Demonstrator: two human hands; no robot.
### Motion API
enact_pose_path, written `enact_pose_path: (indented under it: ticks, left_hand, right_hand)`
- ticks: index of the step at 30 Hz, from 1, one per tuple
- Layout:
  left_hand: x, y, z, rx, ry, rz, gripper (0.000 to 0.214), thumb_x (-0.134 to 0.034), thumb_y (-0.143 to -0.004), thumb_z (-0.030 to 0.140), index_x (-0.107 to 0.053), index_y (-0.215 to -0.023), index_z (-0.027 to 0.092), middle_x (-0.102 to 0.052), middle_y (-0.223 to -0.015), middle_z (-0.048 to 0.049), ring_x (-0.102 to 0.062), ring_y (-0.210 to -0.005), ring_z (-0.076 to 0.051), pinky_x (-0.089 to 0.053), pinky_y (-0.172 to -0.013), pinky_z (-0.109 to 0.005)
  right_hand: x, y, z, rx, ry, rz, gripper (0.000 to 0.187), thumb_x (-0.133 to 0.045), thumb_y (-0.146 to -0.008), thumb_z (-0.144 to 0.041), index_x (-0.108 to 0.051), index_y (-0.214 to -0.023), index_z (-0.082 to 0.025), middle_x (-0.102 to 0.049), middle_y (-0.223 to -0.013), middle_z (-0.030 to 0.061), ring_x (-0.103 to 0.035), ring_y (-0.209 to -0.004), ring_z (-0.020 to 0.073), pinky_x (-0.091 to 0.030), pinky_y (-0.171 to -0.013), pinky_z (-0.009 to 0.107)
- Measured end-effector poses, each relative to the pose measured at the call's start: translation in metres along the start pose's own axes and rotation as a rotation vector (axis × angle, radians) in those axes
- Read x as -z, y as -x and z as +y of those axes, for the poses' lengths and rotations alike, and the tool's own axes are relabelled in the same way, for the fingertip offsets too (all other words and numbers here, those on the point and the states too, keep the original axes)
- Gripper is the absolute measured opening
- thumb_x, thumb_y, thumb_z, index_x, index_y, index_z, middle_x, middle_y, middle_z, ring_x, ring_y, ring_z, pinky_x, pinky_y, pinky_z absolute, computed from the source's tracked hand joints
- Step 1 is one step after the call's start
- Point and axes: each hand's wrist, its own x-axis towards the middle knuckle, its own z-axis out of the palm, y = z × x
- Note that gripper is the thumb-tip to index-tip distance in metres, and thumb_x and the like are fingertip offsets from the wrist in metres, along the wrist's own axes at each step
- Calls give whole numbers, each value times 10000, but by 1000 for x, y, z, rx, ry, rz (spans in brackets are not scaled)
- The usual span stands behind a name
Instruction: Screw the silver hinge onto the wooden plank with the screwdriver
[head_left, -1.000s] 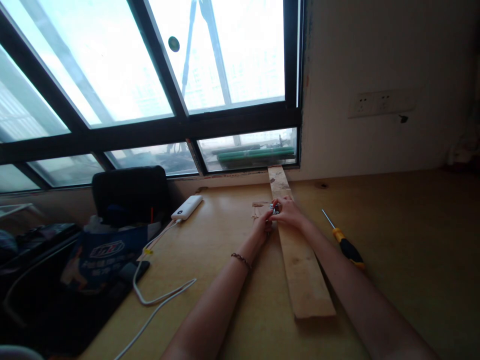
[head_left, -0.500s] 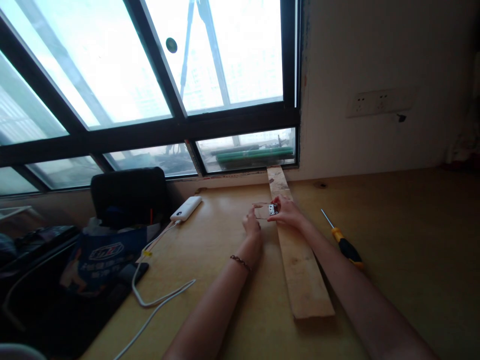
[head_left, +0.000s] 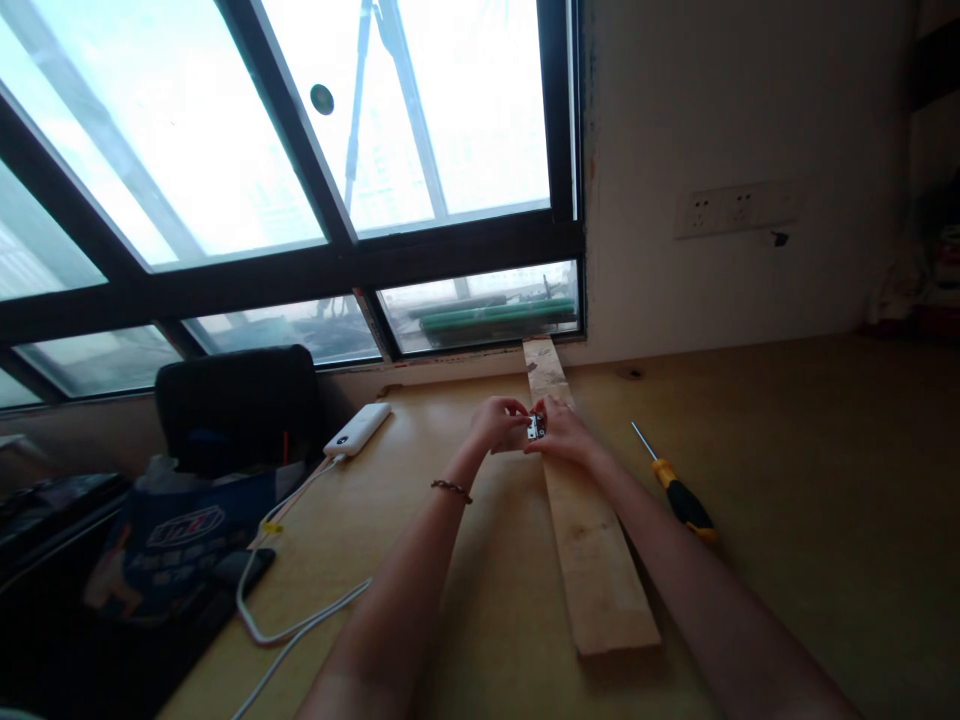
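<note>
A person works at a pale yellow-brown tabletop (head_left: 810, 520), hands meeting above a long, flat, light wooden board (head_left: 592, 540) whose far end reaches the foot of a dark-framed window (head_left: 465, 238). Over the board's left edge, the right hand (head_left: 564, 432) grips a small silver metal piece with dark holes (head_left: 535, 428) between thumb and fingers. The left hand (head_left: 498, 424), just left of the board, has its fingers bent toward the piece, nearly closed; whether they pinch it cannot be told. Right of the board lies a yellow-and-black screwdriver (head_left: 684, 500). Left of the board rest a white, rounded power bank (head_left: 358, 430) and a looping white cable (head_left: 259, 635); farther left stand a black chair (head_left: 236, 395) and a printed blue bag (head_left: 191, 545). Beyond the board and to its right, a dim, pale wall (head_left: 735, 110) carries a white socket panel (head_left: 739, 208).
</note>
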Motion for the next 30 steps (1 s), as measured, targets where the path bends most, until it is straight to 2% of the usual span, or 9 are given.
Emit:
enact_pose_path:
  ticks: [8, 16, 19, 24, 27, 30]
  left_hand:
    - [1, 1, 7, -179, -210, 3, 64, -683, -607, 284, -702, -667, 295, -602, -661, 0, -487, -615, -139, -264, -543, -225]
    - [-4, 4, 1, -225, -210, -10, 47, -638, -653, 235, -680, -670, 248, -588, -660, -19, -522, -632, -150, -314, -568, -220]
    - [-7, 7, 0, -245, -228, -1, 70, -606, -677, 221, -673, -699, 228, -589, -690, -25, -532, -648, -148, -319, -572, -218]
    - [-7, 9, 0, -215, -348, -66, 130, -541, -745, 280, -646, -783, 212, -603, -792, -25, -538, -728, -148, -345, -613, -223]
    - [0, 10, 2, -222, -354, -13, 192, -498, -787, 346, -613, -843, 203, -588, -832, -18, -527, -727, -132, -354, -614, -223]
    - [9, 9, 4, -258, -345, 55, 178, -513, -783, 344, -595, -858, 205, -572, -860, -11, -519, -726, -122, -353, -613, -221]
  right_hand:
    - [2, 1, -3, -20, 35, -5, 631, -788, -410, -429, -502, -925, -205, -530, -877, 32, -495, -843, 202, -385, -744, 324]
    - [4, 4, -5, 23, 46, -35, 471, -782, -457, -409, -602, -856, -234, -521, -785, 14, -479, -831, 195, -379, -745, 312]
    - [3, 4, -4, 13, 40, -39, 469, -783, -454, -415, -612, -852, -236, -521, -784, 10, -479, -824, 188, -380, -738, 304]
    - [2, 3, -3, -11, 54, -33, 497, -780, -449, -443, -605, -860, -223, -518, -822, 22, -480, -806, 179, -380, -734, 303]
    - [2, 3, -4, -10, 72, -46, 535, -783, -435, -461, -594, -870, -214, -520, -830, 32, -478, -837, 190, -377, -749, 310]
    - [2, 2, -4, -3, 86, -47, 562, -782, -430, -472, -573, -882, -210, -525, -844, 37, -481, -854, 198, -374, -763, 319]
